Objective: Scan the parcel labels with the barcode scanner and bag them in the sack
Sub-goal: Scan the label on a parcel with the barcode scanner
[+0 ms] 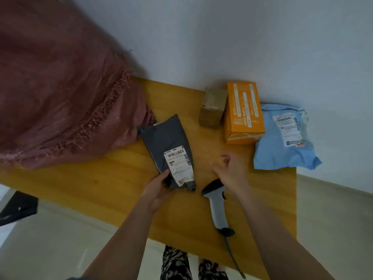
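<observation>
A grey mailer bag (164,138) with a white barcode label (178,162) lies on the wooden table (113,178). My left hand (159,188) grips its near corner. My right hand (230,170) hovers with fingers spread, holding nothing, just above the head of the barcode scanner (217,205). The scanner lies flat on the table with its cable (234,257) trailing over the front edge. A large reddish woven sack (60,93) slumps over the table's left end, touching the mailer's far corner.
At the back right stand a small brown carton (212,110) and an orange box (243,112). A light blue mailer (284,138) with a label lies beside them. A white wall runs behind the table. My patterned trousers (181,265) show below the front edge.
</observation>
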`<state>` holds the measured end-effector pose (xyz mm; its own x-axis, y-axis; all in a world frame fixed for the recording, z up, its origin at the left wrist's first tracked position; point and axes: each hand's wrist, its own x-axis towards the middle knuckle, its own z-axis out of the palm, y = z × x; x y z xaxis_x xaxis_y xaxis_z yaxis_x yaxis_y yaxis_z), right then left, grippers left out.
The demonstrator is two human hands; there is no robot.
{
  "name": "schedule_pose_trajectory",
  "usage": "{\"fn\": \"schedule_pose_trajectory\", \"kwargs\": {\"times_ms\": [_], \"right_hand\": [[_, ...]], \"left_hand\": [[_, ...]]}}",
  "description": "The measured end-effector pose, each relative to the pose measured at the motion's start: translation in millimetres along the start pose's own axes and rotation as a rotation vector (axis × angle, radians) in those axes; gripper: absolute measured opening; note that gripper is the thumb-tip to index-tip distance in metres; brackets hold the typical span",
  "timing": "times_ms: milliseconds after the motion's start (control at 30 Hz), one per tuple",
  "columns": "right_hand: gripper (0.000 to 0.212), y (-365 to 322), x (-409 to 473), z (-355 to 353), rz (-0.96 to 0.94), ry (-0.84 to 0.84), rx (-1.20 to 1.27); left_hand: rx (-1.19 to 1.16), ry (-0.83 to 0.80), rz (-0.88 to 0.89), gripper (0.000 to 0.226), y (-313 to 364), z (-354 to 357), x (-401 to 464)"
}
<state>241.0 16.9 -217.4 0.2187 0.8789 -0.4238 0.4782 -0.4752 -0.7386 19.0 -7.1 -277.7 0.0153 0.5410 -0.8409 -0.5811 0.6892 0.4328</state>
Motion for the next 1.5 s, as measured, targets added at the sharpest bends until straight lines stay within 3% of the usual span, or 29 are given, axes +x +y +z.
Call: {"fn": "schedule_pose_trajectory", "kwargs": {"times_ms": [67, 167, 400, 500, 600, 767, 833, 900, 967, 1133, 1500], "right_hand": [[0.063, 20, -3, -4, 0.071, 0.042, 0.025], [0.079, 46, -10, -2, 0.172, -0.091, 0.046], [0.134, 75, -22, 18, 0.246, -0.248, 0.009], [0.144, 85, -27, 31, 0.209, -0.278, -0.061], [0.133, 87, -29, 34, 0.189, -0.226, 0.004], [0.094, 69, -32, 19, 0.059, -0.129, 0.056], [0.066, 55, -32, 11, 0.07, -0.154, 0.116], [0.024, 38, -33, 3, 0.064, -0.193, 0.179], [0.006, 23, -36, -4, 0.049, -0.239, 0.237], [0.011, -2, -45, -15, 0.033, -0.39, 0.169], [0.015, -17, -52, -27, 0.063, -0.428, 0.151]], "left_hand": [[0.008, 0.018, 0.019, 0.031, -11, -3, -3], [0.014, 0.041, 0.074, 0.04, -22, -3, -2], [0.169, 0.066, 0.193, 0.055, -38, -2, 1], [0.151, 0.073, 0.199, 0.054, -40, -3, 4], [0.167, 0.069, 0.2, 0.052, -41, -2, 6], [0.194, 0.074, 0.196, 0.049, -42, 0, 7], [0.194, 0.065, 0.189, 0.049, -42, -2, 6], [0.197, 0.062, 0.196, 0.047, -42, -3, 5], [0.199, 0.066, 0.206, 0.049, -43, -2, 4], [0.208, 0.099, 0.231, 0.055, -45, 2, 4], [0.23, 0.107, 0.233, 0.057, -44, 3, 2]]}}
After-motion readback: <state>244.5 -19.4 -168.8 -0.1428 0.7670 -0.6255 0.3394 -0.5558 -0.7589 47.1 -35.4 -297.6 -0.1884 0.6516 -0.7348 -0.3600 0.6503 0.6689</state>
